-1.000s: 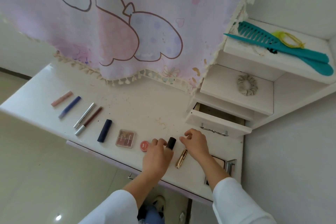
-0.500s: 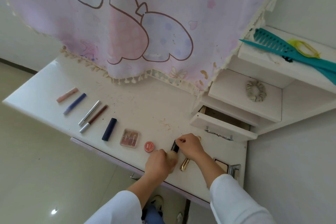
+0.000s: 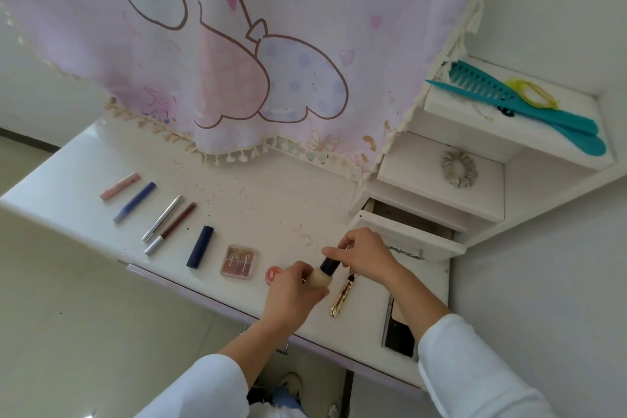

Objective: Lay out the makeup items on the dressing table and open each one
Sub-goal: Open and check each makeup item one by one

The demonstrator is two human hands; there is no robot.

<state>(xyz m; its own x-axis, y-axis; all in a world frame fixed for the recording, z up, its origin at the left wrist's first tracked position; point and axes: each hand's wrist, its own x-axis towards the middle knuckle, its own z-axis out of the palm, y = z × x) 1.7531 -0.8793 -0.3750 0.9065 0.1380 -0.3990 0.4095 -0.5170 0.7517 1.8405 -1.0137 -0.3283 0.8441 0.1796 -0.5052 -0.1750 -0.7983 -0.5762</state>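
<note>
Two-handed grip on the bottle (image 3: 319, 278), lower centre.
The left hand (image 3: 291, 290) grasps its cream body, the right hand (image 3: 364, 254) pinches the black cap (image 3: 329, 265); the drawer (image 3: 402, 235) is ajar, contents unclear.

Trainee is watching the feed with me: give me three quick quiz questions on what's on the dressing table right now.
1. True or false: the small drawer at the right of the table stands open.
2. The left hand grips the cream bottle. What does the right hand pinch?
A. the black cap of that bottle
B. the gold tube
C. the teal comb
3. Name the item that lies between the navy tube and the round red pot.

Key: 1 true; 2 A; 3 the eyeshadow palette.
</note>
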